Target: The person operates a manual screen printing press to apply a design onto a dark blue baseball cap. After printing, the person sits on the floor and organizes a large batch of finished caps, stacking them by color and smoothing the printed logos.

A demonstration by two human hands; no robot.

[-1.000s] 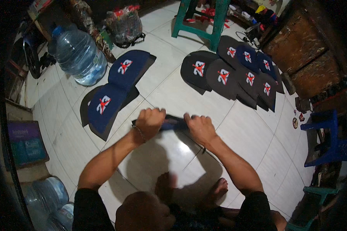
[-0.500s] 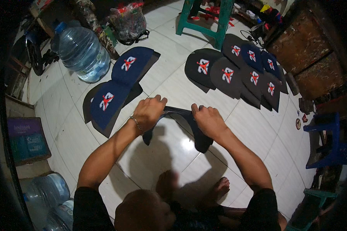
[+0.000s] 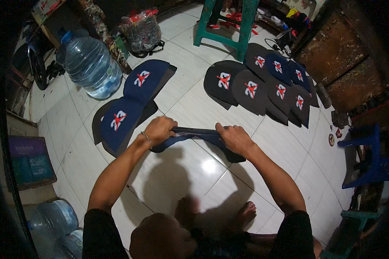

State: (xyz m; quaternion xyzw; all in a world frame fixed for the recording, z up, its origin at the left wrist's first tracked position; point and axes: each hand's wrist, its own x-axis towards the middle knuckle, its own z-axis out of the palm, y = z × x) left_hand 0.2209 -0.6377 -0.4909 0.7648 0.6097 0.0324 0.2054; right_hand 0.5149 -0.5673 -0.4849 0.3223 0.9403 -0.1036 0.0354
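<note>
Stretched between my two hands is a dark navy and black cap piece (image 3: 196,131), held above the floor and seen nearly edge on. My left hand (image 3: 159,130) is closed on its left end, and my right hand (image 3: 234,139) pinches the right end. Curved fabric flaps hang below both hands. Just beyond my left hand lie overlapping navy cap panels (image 3: 132,106) with an embroidered white and red emblem. Farther right, several black, grey and navy cap panels (image 3: 257,101) with the same emblem overlap in rows.
White floor tiles (image 3: 177,172) spread under my hands. A large clear water bottle (image 3: 93,67) and a filled plastic bag (image 3: 141,34) stand at the far left. A green stool (image 3: 242,32) is at the back, a blue stool (image 3: 371,162) at the right. More bottles (image 3: 54,218) lie near left.
The cap piece has tilted and flattened, its top edge now pulled straight between my hands. Both hands sit slightly lower in view, and the left one has moved a little left.
</note>
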